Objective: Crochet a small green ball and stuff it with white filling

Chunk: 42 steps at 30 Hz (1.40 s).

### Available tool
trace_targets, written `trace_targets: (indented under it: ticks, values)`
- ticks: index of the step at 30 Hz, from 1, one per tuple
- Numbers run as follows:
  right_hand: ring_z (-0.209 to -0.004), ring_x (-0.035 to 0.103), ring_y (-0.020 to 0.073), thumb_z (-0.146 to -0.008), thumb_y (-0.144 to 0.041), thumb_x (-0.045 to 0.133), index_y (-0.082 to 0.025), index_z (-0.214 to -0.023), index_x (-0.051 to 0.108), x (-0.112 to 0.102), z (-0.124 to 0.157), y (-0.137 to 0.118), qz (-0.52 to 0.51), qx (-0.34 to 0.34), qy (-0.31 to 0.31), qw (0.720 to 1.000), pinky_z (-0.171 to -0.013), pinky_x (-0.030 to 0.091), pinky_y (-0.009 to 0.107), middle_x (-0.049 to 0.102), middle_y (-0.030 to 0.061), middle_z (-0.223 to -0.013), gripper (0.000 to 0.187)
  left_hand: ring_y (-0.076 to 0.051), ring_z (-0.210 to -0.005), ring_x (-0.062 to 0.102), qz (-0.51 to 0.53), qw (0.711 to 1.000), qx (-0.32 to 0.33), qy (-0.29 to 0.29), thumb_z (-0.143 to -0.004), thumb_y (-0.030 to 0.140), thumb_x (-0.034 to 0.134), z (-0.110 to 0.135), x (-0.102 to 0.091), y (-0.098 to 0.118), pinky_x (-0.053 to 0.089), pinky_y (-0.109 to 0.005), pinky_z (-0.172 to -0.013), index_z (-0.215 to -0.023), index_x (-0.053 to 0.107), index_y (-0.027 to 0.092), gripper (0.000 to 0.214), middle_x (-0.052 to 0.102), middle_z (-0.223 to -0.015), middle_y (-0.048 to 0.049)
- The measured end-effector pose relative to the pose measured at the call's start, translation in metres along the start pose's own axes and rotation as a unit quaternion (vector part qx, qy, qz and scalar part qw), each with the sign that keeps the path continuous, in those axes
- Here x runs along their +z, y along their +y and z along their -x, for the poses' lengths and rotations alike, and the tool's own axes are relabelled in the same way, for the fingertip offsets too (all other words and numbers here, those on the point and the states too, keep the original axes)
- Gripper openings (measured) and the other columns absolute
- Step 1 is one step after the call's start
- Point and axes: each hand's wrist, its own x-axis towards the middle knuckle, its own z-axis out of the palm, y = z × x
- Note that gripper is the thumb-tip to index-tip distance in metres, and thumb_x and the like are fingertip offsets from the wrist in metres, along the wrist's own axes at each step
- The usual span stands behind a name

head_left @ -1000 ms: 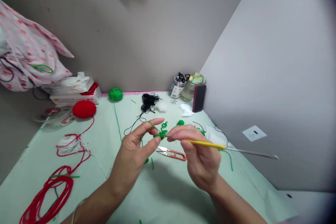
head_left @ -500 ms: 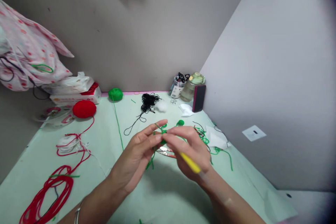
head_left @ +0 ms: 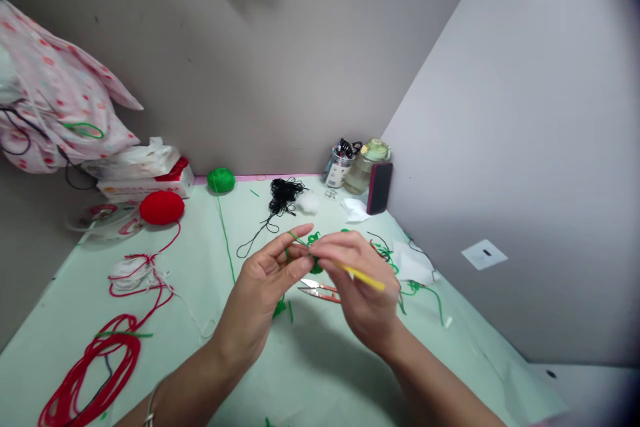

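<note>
My left hand (head_left: 273,283) pinches a small piece of green crochet work (head_left: 317,266), with green yarn (head_left: 299,239) running over its raised index finger. In my right hand (head_left: 363,287) is a crochet hook with a yellow handle (head_left: 367,278), gripped like a pencil. The hook's tip meets the green work between both hands, where the fingers partly hide it. Thread snips (head_left: 317,289) with orange-red handles lie on the table just below, partly behind my right hand.
A green yarn ball (head_left: 221,180), a red yarn ball (head_left: 162,207) and a black yarn tangle (head_left: 285,195) lie further back. Red cord (head_left: 90,373) is coiled at left. A phone (head_left: 380,187), a bottle (head_left: 361,170) and a pen cup (head_left: 338,168) stand at the back right.
The yellow hook has swung from pointing steeply down along my right forearm to a flatter angle. My right hand has turned slightly, showing more of the snips.
</note>
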Motion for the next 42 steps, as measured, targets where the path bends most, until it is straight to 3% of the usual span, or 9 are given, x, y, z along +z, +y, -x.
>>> trace_targets:
  ticks: [4, 7, 11, 13, 18, 25, 30, 37, 42]
  values:
    - [-0.101, 0.071, 0.0228, -0.098, -0.007, 0.058, -0.021, -0.12, 0.074, 0.001, 0.006, 0.006, 0.112, -0.133, -0.018, 0.985, -0.083, 0.063, 0.038, 0.075, 0.0119, -0.11, 0.03, -0.016, -0.095, 0.063, 0.083, 0.994, -0.062, -0.019, -0.08, 0.035, 0.086, -0.005, -0.002, -0.001, 0.047, -0.029, -0.094, -0.119, 0.08, 0.026, 0.04, 0.074, -0.096, -0.0013]
    - [-0.088, 0.07, 0.019, -0.101, -0.01, 0.057, -0.022, -0.11, 0.076, -0.003, 0.001, 0.009, -0.017, 0.006, 0.023, 1.0, -0.076, 0.061, 0.035, 0.075, 0.0079, -0.1, 0.024, -0.018, -0.097, 0.064, 0.118, 0.99, -0.067, -0.041, -0.078, 0.027, 0.083, -0.011, -0.006, 0.002, 0.049, -0.031, -0.099, -0.104, 0.085, 0.02, 0.026, 0.075, -0.11, -0.0048]
    - [-0.068, 0.065, 0.0148, -0.104, -0.026, 0.058, -0.023, -0.096, 0.078, -0.009, -0.007, 0.011, -0.255, 0.189, 0.03, 0.948, -0.063, 0.058, 0.031, 0.072, 0.004, -0.087, 0.021, -0.02, -0.102, 0.063, 0.079, 0.996, -0.05, -0.016, -0.081, 0.023, 0.077, -0.011, -0.009, 0.006, 0.046, -0.034, -0.105, -0.098, 0.086, 0.021, 0.019, 0.076, -0.11, -0.0043]
    - [-0.071, 0.067, 0.0156, -0.102, -0.03, 0.062, -0.024, -0.094, 0.079, -0.007, -0.009, 0.01, -0.294, 0.208, 0.008, 0.933, -0.065, 0.059, 0.031, 0.073, 0.004, -0.087, 0.02, -0.022, -0.106, 0.062, 0.022, 0.999, -0.027, -0.038, -0.084, 0.027, 0.077, -0.01, -0.009, 0.005, 0.044, -0.035, -0.106, -0.109, 0.084, 0.027, 0.026, 0.075, -0.105, -0.0029]
    - [-0.086, 0.071, 0.0186, -0.099, -0.029, 0.066, -0.024, -0.097, 0.081, 0.0, -0.006, 0.01, -0.235, 0.204, -0.003, 0.95, -0.076, 0.059, 0.033, 0.077, 0.0049, -0.091, 0.016, -0.023, -0.114, 0.058, -0.122, 0.991, 0.037, -0.035, -0.086, 0.035, 0.081, -0.009, -0.011, 0.002, 0.039, -0.035, -0.107, -0.12, 0.079, 0.038, 0.034, 0.071, -0.102, 0.0001]
    - [-0.071, 0.066, 0.0147, -0.1, -0.041, 0.064, -0.021, -0.09, 0.074, 0.002, -0.008, 0.025, -0.342, 0.277, 0.018, 0.898, -0.066, 0.058, 0.028, 0.073, 0.0037, -0.084, 0.024, -0.018, -0.099, 0.055, -0.066, 0.997, -0.002, -0.031, -0.084, 0.032, 0.081, -0.011, -0.014, 0.006, 0.042, -0.03, -0.094, -0.122, 0.078, 0.036, 0.038, 0.06, -0.095, 0.0006]
    - [-0.067, 0.066, 0.0148, -0.101, -0.042, 0.06, -0.021, -0.089, 0.069, 0.001, -0.01, 0.026, -0.345, 0.282, 0.002, 0.895, -0.067, 0.058, 0.03, 0.072, 0.0033, -0.081, 0.026, -0.018, -0.096, 0.054, -0.073, 0.997, 0.01, -0.014, -0.082, 0.029, 0.081, -0.01, -0.014, 0.007, 0.042, -0.03, -0.093, -0.118, 0.08, 0.033, 0.036, 0.059, -0.094, -0.0001]
    - [-0.075, 0.071, 0.0151, -0.106, -0.029, 0.053, -0.021, -0.094, 0.072, -0.008, -0.012, 0.008, -0.187, 0.18, -0.015, 0.966, -0.071, 0.062, 0.03, 0.075, 0.0046, -0.089, 0.024, -0.019, -0.093, 0.056, -0.134, 0.989, 0.054, 0.017, -0.084, 0.028, 0.08, -0.008, -0.015, 0.006, 0.043, -0.03, -0.087, -0.116, 0.081, 0.034, 0.032, 0.062, -0.091, -0.0001]
    - [-0.082, 0.073, 0.019, -0.104, -0.014, 0.05, -0.022, -0.108, 0.07, -0.004, -0.004, 0.009, 0.048, -0.068, -0.031, 0.996, -0.072, 0.062, 0.033, 0.076, 0.0072, -0.091, 0.021, -0.02, -0.099, 0.058, -0.152, 0.982, 0.088, 0.068, -0.081, 0.03, 0.085, -0.005, -0.008, 0.002, 0.042, -0.029, -0.092, -0.112, 0.083, 0.033, 0.031, 0.068, -0.095, 0.0001]
